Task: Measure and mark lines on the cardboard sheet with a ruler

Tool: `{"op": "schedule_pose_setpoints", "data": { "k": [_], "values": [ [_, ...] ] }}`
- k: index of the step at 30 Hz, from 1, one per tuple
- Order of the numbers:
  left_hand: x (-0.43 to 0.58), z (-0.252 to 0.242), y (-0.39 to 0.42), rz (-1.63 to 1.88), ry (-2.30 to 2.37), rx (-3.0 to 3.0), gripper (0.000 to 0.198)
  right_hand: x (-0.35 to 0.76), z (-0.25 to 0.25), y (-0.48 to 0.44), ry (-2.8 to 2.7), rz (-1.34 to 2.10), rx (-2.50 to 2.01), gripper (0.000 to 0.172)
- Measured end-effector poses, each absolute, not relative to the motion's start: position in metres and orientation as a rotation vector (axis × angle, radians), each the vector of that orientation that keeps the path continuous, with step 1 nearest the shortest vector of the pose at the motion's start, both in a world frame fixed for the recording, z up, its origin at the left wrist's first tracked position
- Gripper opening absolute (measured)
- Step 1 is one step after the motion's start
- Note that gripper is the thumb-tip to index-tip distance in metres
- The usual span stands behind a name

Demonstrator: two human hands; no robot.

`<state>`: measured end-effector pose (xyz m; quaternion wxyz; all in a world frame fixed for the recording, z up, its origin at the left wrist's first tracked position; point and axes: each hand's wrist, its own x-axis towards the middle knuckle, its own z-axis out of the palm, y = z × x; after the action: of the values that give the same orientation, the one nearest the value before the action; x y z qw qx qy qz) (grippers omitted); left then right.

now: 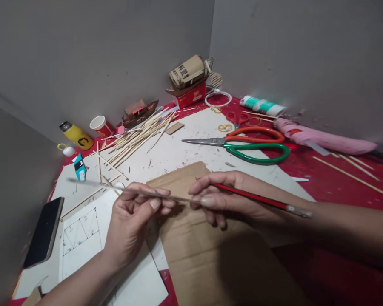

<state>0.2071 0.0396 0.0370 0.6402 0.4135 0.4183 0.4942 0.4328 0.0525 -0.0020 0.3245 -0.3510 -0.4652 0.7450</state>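
A long thin grey strip, seen almost edge-on and perhaps a ruler, is held level above the cardboard. My left hand is closed on its middle, pinching it between thumb and fingers. At the strip's right end, the thumb and fingertips of my right hand are closed on it. A red and black pencil is also in my right hand, its metal-capped end pointing right along the wrist. Below both hands lies a brown cardboard sheet. The paper with a truss drawing is left of it, partly under my left forearm.
Scissors with orange and green handles lie beyond my hands. Wooden sticks are piled at back left, near a cup and yellow bottle. A phone is far left; a pink glue gun is right. Cardboard models stand by the wall.
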Motion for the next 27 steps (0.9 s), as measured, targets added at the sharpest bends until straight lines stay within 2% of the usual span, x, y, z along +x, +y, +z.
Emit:
{"op": "schedule_pose_setpoints", "data": {
  "k": [4, 11, 16, 20, 24, 27],
  "values": [
    [0.213, 0.041, 0.035, 1.147, 0.974, 0.885, 0.022, 0.436, 0.002, 0.055, -1.290, 1.863, -0.928, 0.047],
    [0.207, 0.040, 0.047, 1.065, 1.031, 0.796, 0.028, 0.437, 0.005, 0.057, -1.279, 1.680, -0.970, 0.038],
    [0.198, 0.038, 0.062, 1.152, 1.106, 0.678, 0.025, 0.436, 0.007, 0.057, -1.165, 1.582, -1.002, 0.039],
    [0.193, 0.041, 0.073, 1.243, 1.107, 0.572, 0.012, 0.438, 0.005, 0.059, -1.168, 1.557, -1.041, 0.041],
    [0.184, 0.046, 0.084, 1.309, 1.125, 0.479, 0.038, 0.439, 0.002, 0.062, -1.145, 1.548, -1.030, 0.038],
    [0.182, 0.049, 0.088, 1.330, 1.145, 0.468, 0.046, 0.440, 0.002, 0.062, -1.137, 1.523, -1.063, 0.036]
  ]
}}
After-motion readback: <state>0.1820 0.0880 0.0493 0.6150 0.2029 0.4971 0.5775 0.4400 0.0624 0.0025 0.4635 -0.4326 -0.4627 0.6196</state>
